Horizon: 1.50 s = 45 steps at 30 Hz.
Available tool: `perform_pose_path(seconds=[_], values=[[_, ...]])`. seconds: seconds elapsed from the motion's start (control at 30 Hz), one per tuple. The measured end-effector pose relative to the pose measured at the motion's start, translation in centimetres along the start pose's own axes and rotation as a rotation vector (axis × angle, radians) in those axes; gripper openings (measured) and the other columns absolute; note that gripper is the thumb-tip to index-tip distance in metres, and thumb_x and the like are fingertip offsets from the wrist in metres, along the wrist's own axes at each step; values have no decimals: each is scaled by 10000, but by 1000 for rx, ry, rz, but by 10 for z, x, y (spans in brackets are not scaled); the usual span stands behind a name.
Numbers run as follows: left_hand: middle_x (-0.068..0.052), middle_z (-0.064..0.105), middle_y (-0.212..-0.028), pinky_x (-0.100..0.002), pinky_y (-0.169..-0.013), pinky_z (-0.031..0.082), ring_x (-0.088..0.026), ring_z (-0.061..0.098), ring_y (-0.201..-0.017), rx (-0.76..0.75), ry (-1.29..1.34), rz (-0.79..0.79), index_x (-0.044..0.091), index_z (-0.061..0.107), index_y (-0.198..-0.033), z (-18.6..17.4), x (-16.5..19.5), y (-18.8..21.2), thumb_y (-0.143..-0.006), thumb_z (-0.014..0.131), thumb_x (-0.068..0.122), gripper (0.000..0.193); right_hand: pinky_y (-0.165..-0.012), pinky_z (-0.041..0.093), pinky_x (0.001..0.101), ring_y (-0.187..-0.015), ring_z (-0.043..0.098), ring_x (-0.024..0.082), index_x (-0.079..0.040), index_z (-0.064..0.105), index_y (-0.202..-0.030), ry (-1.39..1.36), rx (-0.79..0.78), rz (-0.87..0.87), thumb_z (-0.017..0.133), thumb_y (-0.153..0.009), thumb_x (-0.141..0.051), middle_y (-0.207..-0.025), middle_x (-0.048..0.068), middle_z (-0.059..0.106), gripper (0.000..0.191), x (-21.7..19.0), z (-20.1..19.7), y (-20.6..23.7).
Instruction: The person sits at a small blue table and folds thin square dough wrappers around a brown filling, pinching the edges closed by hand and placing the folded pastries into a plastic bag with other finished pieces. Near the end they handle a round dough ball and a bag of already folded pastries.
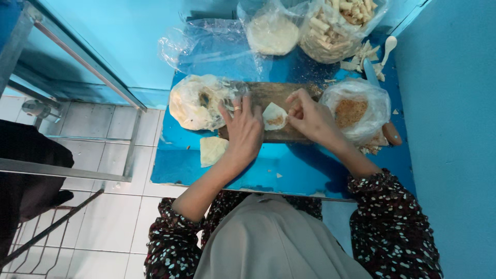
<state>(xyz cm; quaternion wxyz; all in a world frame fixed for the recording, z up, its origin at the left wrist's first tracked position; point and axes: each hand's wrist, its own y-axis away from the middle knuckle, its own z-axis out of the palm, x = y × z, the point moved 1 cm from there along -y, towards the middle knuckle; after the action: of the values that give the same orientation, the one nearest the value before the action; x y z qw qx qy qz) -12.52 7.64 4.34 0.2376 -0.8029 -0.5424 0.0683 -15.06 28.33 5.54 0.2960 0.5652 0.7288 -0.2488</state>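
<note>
A pale dough wrapper (274,115) with brown filling on it lies on a wooden board (274,93) on the blue table (289,170). My left hand (244,129), with a ring on one finger, presses flat on the board at the wrapper's left edge. My right hand (310,116) pinches the wrapper's right side with its fingertips. A plastic bag of stacked wrappers (199,101) sits left of the board. A bag holding brown crumbly filling (354,109) sits right of it.
A loose wrapper (212,150) lies near the table's front left. At the back stand a bag of round sheets (272,32) and a bag of rolled pieces (336,28). A white spoon (388,46) and a knife (371,72) lie at right. Blue wall at right.
</note>
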Motion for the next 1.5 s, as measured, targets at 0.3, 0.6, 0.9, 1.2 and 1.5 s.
perform_pose_path(seconds=[0.3, 0.6, 0.9, 1.2, 1.5], values=[[-139, 649, -969, -512, -963, 439, -363, 616, -1010, 39, 207, 15, 44, 647, -1068, 10, 2, -4, -914, 614, 88, 163, -704, 598, 288, -807, 688, 113, -50, 494, -1230, -475, -44, 89, 742, -842, -9, -902, 29, 645, 463, 8, 11, -4], [-130, 698, -998, -522, -990, 396, -351, 637, -976, -8, 297, 20, 88, 652, -1109, 13, 4, -8, -811, 594, 14, 312, -718, 594, 282, -840, 700, 121, -52, 499, -1262, -430, -30, 60, 757, -836, -1, -933, 56, 676, 500, 10, 14, -3], [-124, 663, -1044, -570, -1105, 353, -334, 609, -1086, 36, 142, 83, 62, 657, -1101, 9, 10, -6, -884, 603, 63, 223, -713, 560, 279, -883, 729, 104, -79, 513, -1292, -419, -38, 1, 742, -930, -66, -995, 70, 796, 428, 1, 16, 1], [-158, 500, -1523, -733, -1181, 155, -329, 447, -1392, 36, -34, 332, 19, 731, -887, 1, 0, 8, -838, 634, 133, 157, -788, 576, 376, -986, 760, 288, -89, 485, -1363, -15, -123, -309, 776, -934, -194, -1048, 89, 793, 528, -12, -11, 2], [-217, 373, -1586, -786, -1116, 123, -409, 375, -1418, 49, 270, 182, 25, 688, -848, 7, -10, -5, -864, 673, 156, 132, -824, 578, 376, -995, 750, 271, -67, 642, -1189, 61, 50, -468, 804, -925, -167, -1104, 111, 710, 325, 4, 6, -5]])
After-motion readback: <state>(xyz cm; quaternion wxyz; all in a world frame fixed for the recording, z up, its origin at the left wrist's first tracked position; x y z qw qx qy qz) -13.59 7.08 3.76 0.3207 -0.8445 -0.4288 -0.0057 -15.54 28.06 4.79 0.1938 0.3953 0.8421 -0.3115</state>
